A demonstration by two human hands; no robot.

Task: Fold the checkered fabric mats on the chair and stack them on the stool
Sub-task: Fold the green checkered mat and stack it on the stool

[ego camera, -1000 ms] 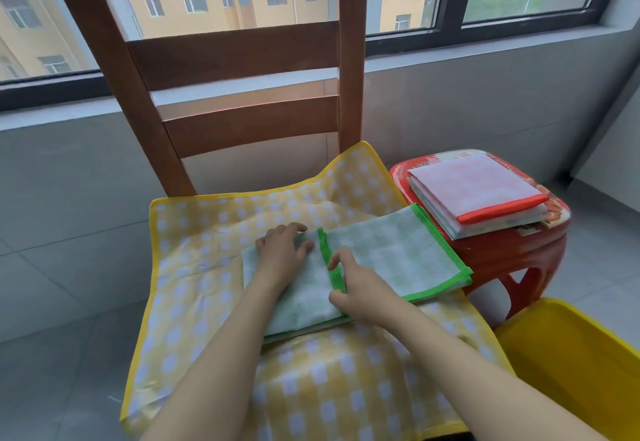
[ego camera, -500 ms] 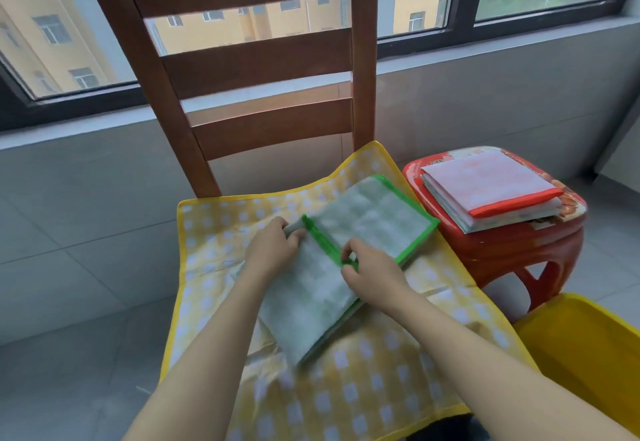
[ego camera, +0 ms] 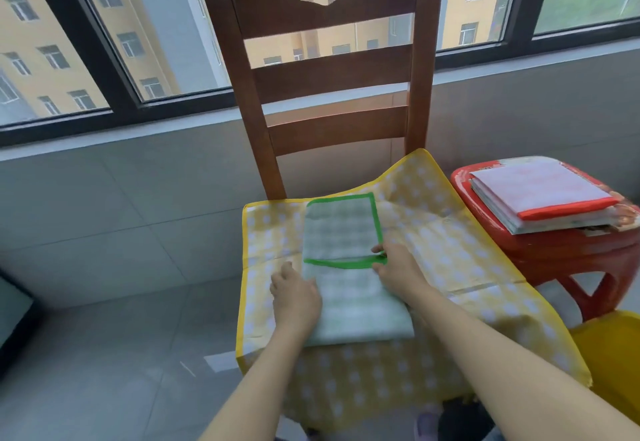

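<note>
A green-edged checkered mat [ego camera: 341, 232], partly folded, lies lengthwise on a larger yellow checkered mat [ego camera: 446, 250] that covers the seat of the wooden chair [ego camera: 329, 69]. My left hand [ego camera: 294, 296] rests flat on the green mat's near left part. My right hand [ego camera: 394, 267] pinches the green border at the fold's right end. To the right, the red stool [ego camera: 554, 253] carries a stack of folded mats [ego camera: 540, 194], the top one pale pink with an orange-red edge.
A yellow plastic bin [ego camera: 609, 361] stands at the lower right, next to the stool. The chair faces a grey tiled wall under a dark-framed window. Grey tiled floor spreads to the left. A dark object [ego camera: 14, 316] sits at the far left edge.
The green mat has turned from lying slanted to lying lengthwise toward the chair back. Both hands turned with it. The view has tilted up, showing more of the chair back.
</note>
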